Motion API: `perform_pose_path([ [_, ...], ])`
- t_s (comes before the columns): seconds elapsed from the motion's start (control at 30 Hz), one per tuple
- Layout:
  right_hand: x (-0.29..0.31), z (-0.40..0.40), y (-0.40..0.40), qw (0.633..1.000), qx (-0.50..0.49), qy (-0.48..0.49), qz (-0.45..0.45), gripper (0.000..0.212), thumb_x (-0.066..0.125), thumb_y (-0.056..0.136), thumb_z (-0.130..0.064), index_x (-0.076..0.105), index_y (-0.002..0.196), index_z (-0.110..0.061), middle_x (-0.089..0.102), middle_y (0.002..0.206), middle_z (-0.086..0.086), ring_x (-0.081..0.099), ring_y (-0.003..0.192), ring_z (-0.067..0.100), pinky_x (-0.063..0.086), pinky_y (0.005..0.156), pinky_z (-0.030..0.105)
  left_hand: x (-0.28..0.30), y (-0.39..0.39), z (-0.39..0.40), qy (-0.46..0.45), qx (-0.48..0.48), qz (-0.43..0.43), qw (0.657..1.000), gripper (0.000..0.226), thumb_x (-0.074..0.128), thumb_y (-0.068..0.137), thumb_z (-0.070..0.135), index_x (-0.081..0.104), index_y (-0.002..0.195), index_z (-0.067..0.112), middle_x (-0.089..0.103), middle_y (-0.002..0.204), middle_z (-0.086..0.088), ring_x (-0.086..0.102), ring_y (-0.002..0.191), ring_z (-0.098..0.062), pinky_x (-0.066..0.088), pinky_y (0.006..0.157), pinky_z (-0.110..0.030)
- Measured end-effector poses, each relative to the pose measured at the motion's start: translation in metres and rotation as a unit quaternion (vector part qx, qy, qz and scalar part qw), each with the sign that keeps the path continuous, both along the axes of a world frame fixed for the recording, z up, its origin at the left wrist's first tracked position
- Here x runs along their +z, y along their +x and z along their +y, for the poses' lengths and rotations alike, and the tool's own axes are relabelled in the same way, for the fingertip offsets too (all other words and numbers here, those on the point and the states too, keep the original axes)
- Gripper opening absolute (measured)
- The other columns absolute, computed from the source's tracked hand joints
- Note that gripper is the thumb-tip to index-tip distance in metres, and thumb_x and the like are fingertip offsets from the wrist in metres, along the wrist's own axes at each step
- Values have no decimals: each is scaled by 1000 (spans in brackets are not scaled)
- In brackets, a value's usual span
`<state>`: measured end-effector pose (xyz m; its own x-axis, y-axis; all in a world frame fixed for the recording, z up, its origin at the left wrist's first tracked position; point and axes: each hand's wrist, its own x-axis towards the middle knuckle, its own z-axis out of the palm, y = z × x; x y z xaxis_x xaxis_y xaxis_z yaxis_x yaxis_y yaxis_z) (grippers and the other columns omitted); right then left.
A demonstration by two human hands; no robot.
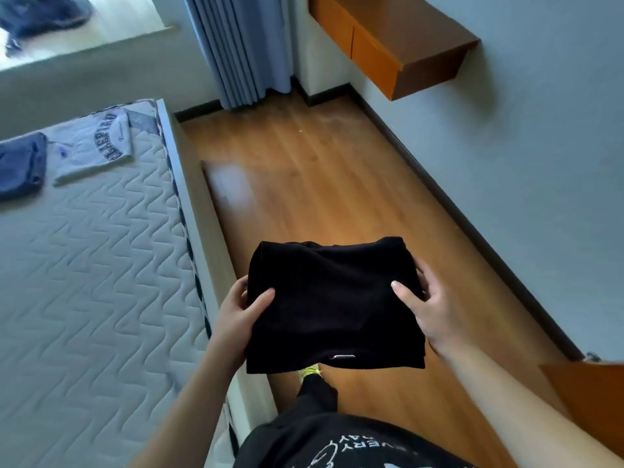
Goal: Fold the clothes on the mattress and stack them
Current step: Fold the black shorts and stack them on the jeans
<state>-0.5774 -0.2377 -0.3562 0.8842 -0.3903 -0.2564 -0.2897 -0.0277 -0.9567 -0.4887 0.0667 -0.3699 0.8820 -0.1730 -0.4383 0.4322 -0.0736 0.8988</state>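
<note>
Both hands (pixel 236 310) (pixel 429 309) hold black garment (pixel 334 302) beside mattress (pixel 101 265).

Wooden floor (pixel 337 184), pale grey walls (pixel 526 136), blue-grey curtain (pixel 243 49), and an orange wall-mounted drawer unit (pixel 391 38).

Black garment (pixel 332 298), grey zigzag-quilted mattress (pixel 84 265)

At lower centre a folded black garment (pixel 334 305) of matt, soft-looking cloth is seen. A quilted, stitched grey fabric covers the mattress (pixel 94 265) at left. The brown wood-grain floor (pixel 320 184) is finished smooth and slightly glossy. A satin orange-brown wooden wall shelf (pixel 398 42) is shown upper right.
</note>
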Motion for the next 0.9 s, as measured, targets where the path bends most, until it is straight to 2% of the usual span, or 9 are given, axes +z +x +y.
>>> perform_pose_path([
  [0.07, 0, 7, 45, 1000, 15, -12, -1, 51, 71, 87, -27, 51, 134, -37, 62, 123, -20, 60, 108, -4, 54, 88, 20, 2, 35, 9, 4, 16, -7, 1000, 51, 79, 71, 52, 62, 117, 38, 70, 110, 6, 70, 96, -14, 59, 76, -30],
  [0.17, -2, 17, 108, 999, 25, -22, 3, 53, 73, 86, -32, 51, 134, -38, 63, 124, -16, 61, 112, 4, 53, 95, 36, 10, 89, 23, 4, 21, -21, 1000, 46, 79, 73, 51, 62, 115, 43, 69, 109, 10, 70, 96, -12, 59, 72, -26],
  [0.23, -4, 20, 147, 999, 35, -22, 2, 53, 73, 85, -34, 52, 133, -40, 64, 122, -16, 62, 111, 6, 53, 96, 42, 16, 124, 30, 7, 20, -30, 999, 44, 78, 74, 49, 61, 115, 42, 69, 110, 8, 70, 98, -13, 58, 71, -26],
  [0.4, -2, 21, 240, 998, 55, -38, -6, 54, 74, 76, -51, 53, 126, -51, 64, 119, -20, 63, 108, 3, 55, 93, 41, 23, 202, 31, 48, 45, -78, 995, 41, 74, 76, 51, 60, 114, 42, 69, 105, 13, 69, 94, -8, 56, 67, -19],
  [0.5, -7, 12, 299, 997, 59, -41, -19, 62, 74, 73, -54, 53, 130, -43, 66, 119, -14, 64, 109, 7, 54, 95, 44, 21, 252, 23, 50, 60, -72, 994, 44, 74, 74, 53, 60, 114, 41, 70, 105, 10, 70, 93, -12, 59, 72, -28],
  [0.57, -13, 1, 341, 997, 65, -46, -23, 63, 74, 73, -54, 53, 130, -43, 67, 118, -14, 64, 109, 7, 54, 94, 42, 16, 290, 14, 56, 71, -67, 994, 44, 74, 73, 53, 60, 113, 41, 71, 105, 9, 70, 93, -12, 59, 77, -34],
  [0.73, -18, -27, 441, 995, 88, -41, -32, 56, 73, 73, -56, 52, 125, -53, 65, 117, -22, 62, 109, 0, 53, 89, 28, 12, 379, -11, 46, 91, -51, 994, 44, 77, 72, 51, 62, 112, 41, 72, 105, 6, 71, 94, -15, 60, 78, -35],
  [0.83, -13, -45, 507, 992, 114, -38, -33, 62, 72, 76, -54, 51, 132, -42, 64, 119, -22, 60, 110, -2, 52, 88, 21, 17, 431, -28, 44, 112, -43, 992, 45, 78, 72, 52, 62, 113, 41, 72, 106, 6, 71, 95, -14, 59, 75, -31],
  [0.9, -9, -54, 551, 990, 135, -31, -36, 60, 74, 80, -46, 51, 136, -36, 64, 122, -19, 60, 112, -1, 51, 88, 20, 21, 463, -36, 43, 128, -41, 990, 48, 79, 72, 54, 62, 114, 40, 72, 106, 6, 71, 95, -15, 59, 73, -29],
])
